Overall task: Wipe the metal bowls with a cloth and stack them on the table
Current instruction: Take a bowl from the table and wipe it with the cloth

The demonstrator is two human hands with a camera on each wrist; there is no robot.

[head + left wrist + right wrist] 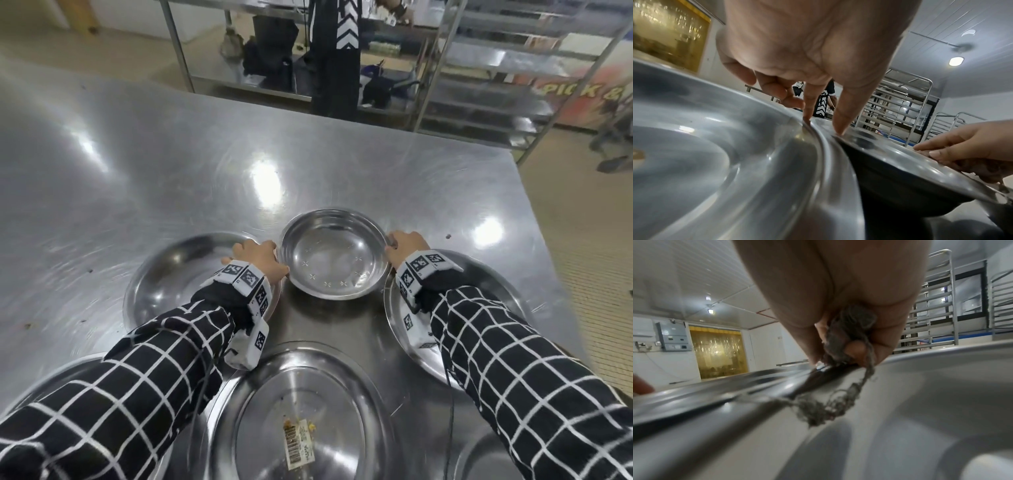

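The bowl point(334, 253) sits between my hands: left fingers point(840, 120) pinch its rim, right fingers point(857, 350) pinch the far rim and a grey cloth point(851, 324) together.

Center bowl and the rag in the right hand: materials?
Center bowl: looks like polished stainless steel, with mirror glare and small stamped star marks inside. Rag: seems a coarse grey woven cloth, fraying into loose threads; fibre type unclear. Right hand pinches it against the rim.

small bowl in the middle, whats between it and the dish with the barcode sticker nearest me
Bare table only, seen in the head view between small bowl and stickered dish.
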